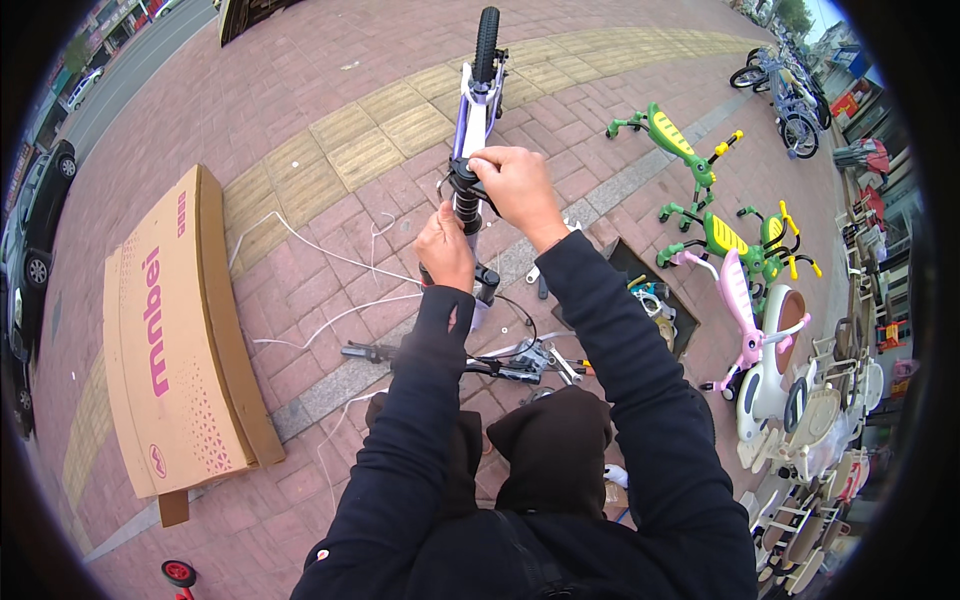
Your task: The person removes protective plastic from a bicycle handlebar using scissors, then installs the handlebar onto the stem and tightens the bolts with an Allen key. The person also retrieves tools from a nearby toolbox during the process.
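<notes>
A purple and white bicycle frame (470,130) stretches away from me, with a black-tyred wheel (487,45) at its far end. At its near end is a dark, ringed steering column (466,208). My left hand (445,248) is closed against the left side of this column, thumb up. My right hand (518,190) curls over the column's top from the right, its thumb on the black collar. The palms hide what lies under the fingers. Closer to me, handlebars (485,366) with black cables lie low in front of my knees.
A large cardboard box (165,340) lies at left, with white cords (320,262) on the brick paving beside it. At right are an open tool tray (680,335), wrenches (562,365), green ride-on toys (725,235), a pink one (740,305) and stacked child seats (815,430).
</notes>
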